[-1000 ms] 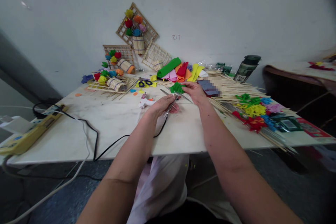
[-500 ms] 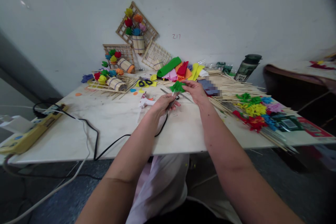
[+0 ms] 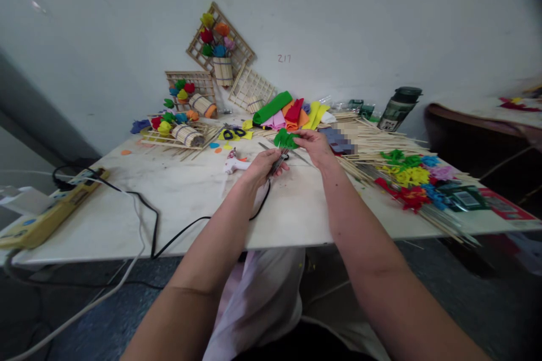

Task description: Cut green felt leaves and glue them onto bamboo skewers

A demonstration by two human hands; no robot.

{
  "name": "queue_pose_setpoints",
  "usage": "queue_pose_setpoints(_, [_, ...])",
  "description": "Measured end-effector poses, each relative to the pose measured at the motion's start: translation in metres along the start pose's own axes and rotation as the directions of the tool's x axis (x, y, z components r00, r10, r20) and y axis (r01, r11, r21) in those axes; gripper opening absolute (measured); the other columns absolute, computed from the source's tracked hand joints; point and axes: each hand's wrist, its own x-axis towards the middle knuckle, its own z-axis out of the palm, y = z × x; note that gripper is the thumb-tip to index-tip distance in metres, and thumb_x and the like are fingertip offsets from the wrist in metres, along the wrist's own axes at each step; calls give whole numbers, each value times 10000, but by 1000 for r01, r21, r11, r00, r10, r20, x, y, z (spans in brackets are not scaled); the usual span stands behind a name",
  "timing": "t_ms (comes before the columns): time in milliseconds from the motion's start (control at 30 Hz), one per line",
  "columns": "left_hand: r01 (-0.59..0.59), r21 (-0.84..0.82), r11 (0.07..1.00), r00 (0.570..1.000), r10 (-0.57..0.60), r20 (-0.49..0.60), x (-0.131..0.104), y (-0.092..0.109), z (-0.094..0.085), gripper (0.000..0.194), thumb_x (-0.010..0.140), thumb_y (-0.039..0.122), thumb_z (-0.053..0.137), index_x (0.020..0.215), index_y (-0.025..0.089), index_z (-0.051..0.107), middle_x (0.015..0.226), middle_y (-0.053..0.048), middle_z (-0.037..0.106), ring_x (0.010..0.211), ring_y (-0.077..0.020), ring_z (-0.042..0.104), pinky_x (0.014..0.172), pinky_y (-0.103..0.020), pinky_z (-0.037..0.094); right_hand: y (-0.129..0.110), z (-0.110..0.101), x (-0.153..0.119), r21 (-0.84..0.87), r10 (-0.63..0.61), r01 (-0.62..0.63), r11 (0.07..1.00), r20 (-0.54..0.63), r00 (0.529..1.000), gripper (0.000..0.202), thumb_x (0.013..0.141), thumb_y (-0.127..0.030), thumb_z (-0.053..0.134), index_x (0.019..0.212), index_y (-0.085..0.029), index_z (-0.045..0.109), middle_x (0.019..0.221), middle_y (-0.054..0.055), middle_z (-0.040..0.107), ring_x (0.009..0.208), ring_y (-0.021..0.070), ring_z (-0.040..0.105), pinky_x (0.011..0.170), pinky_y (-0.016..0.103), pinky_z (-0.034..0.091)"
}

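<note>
My left hand (image 3: 266, 164) is closed round a small bunch of thin, shiny stems (image 3: 278, 161). At their top sits a green felt-like flower (image 3: 283, 138). From the right, my right hand (image 3: 315, 146) pinches the edge of the green flower between thumb and fingers. Just left of my left hand, a white glue gun (image 3: 237, 165) lies on the table (image 3: 190, 192). Behind the flower are black-handled scissors (image 3: 234, 134) on yellow scraps. A thin grey metal-looking strip lies under and beyond my hands, partly hidden.
Lattice frames with bright flowers (image 3: 221, 48) lean on the wall at the back left. Rolled felt (image 3: 273, 108) and many thin wooden sticks (image 3: 376, 134) lie behind. Finished flower heads (image 3: 409, 176) and a dark bottle (image 3: 400, 108) are right. A yellow power strip (image 3: 55, 211) is left.
The green flower has turned a little and its petals show flatter and rounder. Both hands have stayed almost in place, still on the flower and its stems.
</note>
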Motion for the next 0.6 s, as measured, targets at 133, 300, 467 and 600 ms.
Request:
queue_pose_setpoints(133, [-17, -5, 1000, 1000, 17, 8, 0, 0, 1, 201, 857, 333, 485, 896, 138, 515, 545, -7, 574, 344, -43, 397, 345, -162, 240, -2, 3, -2, 3, -8, 8, 1000, 35, 999, 262, 534, -242, 734, 792, -203, 706, 761, -13, 684, 689, 111, 588, 682, 271, 469])
queue_pose_setpoints(300, [-3, -8, 1000, 1000, 3, -8, -1, 1, 1, 179, 856, 312, 487, 868, 136, 519, 507, 24, 504, 318, -21, 312, 329, -162, 146, -3, 4, -3, 4, 26, -27, 1000, 65, 998, 323, 553, -258, 729, 867, -192, 691, 829, 2, 689, 735, 125, 600, 708, 282, 478])
queue_pose_setpoints(467, [-19, -4, 1000, 1000, 19, -12, -3, 4, 4, 181, 852, 305, 492, 852, 128, 527, 501, 21, 505, 316, -20, 311, 327, -162, 147, -5, 3, -4, -7, 98, -98, 995, 148, 984, 277, 593, -303, 706, 839, -177, 687, 785, 6, 679, 658, 109, 576, 618, 251, 464])
queue_pose_setpoints(600, [3, -45, 999, 1000, -4, -21, -5, 7, 5, 168, 861, 288, 471, 854, 126, 514, 539, -18, 581, 365, -56, 440, 375, -163, 313, -6, 3, -5, 35, 110, -114, 993, 110, 988, 233, 568, -294, 719, 758, -169, 669, 725, -7, 658, 611, 89, 550, 591, 231, 450])
